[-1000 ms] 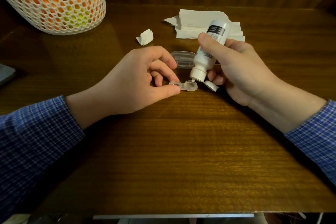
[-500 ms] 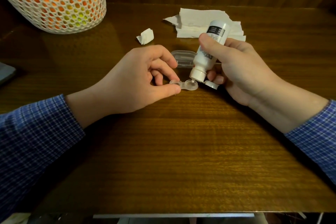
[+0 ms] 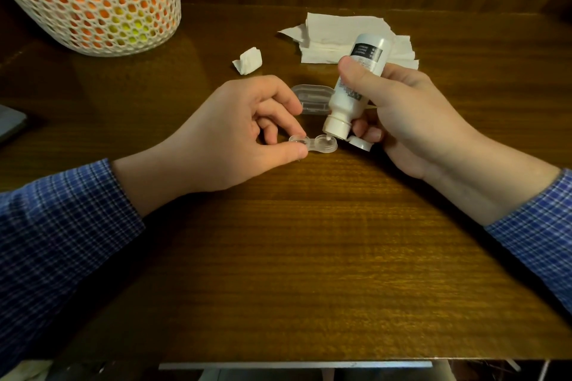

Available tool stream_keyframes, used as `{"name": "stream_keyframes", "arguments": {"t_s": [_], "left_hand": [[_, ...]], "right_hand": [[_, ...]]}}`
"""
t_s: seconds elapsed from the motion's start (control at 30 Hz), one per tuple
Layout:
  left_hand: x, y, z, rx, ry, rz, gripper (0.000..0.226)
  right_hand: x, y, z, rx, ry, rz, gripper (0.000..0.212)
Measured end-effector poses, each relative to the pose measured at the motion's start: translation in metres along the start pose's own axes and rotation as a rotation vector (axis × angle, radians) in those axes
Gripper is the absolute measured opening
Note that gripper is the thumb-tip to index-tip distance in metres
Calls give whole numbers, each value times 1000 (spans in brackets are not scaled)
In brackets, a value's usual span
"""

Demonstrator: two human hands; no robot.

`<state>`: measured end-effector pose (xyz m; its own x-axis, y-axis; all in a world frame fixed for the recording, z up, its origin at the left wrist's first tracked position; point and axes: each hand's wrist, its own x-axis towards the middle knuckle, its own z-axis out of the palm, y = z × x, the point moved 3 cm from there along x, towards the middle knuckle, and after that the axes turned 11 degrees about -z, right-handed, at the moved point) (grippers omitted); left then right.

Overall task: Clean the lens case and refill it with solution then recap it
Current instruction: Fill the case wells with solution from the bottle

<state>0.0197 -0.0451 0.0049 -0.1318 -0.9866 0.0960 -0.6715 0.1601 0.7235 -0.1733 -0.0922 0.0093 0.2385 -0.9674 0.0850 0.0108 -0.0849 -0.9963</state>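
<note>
A clear two-well lens case [image 3: 315,144] lies on the wooden table [image 3: 309,257]. My left hand [image 3: 235,136] pinches its left well between thumb and fingers. My right hand [image 3: 411,114] grips a white solution bottle [image 3: 356,86], tipped nozzle-down with the tip right over the right well. The bottle's flip cap [image 3: 360,143] hangs open beside the nozzle. Just behind the case, a clear plastic lid piece [image 3: 311,99] lies partly hidden by the bottle.
A stack of white tissues [image 3: 340,37] lies at the back behind the bottle. A small crumpled tissue piece [image 3: 247,60] sits left of it. At the back left stands a white mesh basket [image 3: 93,0] with orange contents. The table's front edge runs along the bottom.
</note>
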Motion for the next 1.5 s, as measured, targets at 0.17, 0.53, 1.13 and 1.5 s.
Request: {"name": "stream_keyframes", "arguments": {"t_s": [0.17, 0.53, 1.13, 1.5], "left_hand": [[0, 0, 1, 2, -2, 0, 42], [1, 0, 1, 5, -7, -3, 42], [1, 0, 0, 2, -3, 1, 42], [1, 0, 1, -4, -6, 9, 41]], "right_hand": [[0, 0, 0, 3, 1, 3, 18], [0, 0, 0, 8, 0, 4, 17], [1, 0, -1, 4, -10, 1, 17], [1, 1, -3, 6, -6, -16, 24]]}}
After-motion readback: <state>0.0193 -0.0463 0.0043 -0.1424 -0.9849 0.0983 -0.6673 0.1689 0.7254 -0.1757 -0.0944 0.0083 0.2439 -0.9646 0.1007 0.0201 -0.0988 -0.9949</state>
